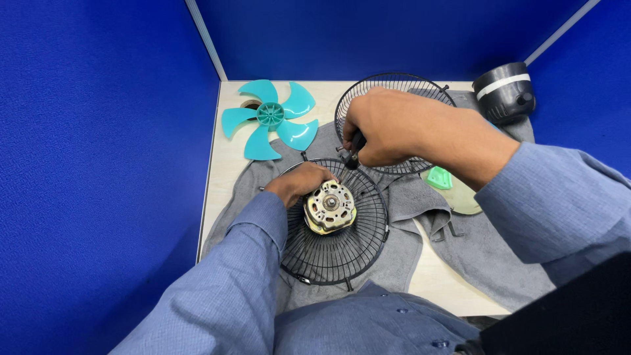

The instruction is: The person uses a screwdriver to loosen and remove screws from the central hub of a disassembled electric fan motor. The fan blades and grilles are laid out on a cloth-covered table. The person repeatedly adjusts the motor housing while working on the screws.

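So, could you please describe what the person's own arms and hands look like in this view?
Both hands, the left hand and the right hand, are bare, with no gloves, rings or watch visible. Both arms wear long sleeves of a slate-blue woven shirt, cuffed at the wrist; the shirt front shows small dark buttons.

Two wire fan guards (335, 243) (394, 89), one teal blade (269, 118), one motor (330, 207), one grey cloth (401, 256).

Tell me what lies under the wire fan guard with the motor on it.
A grey cloth shows through and around the fan guard, spread over the table. The motor and left hand cover the guard's centre.
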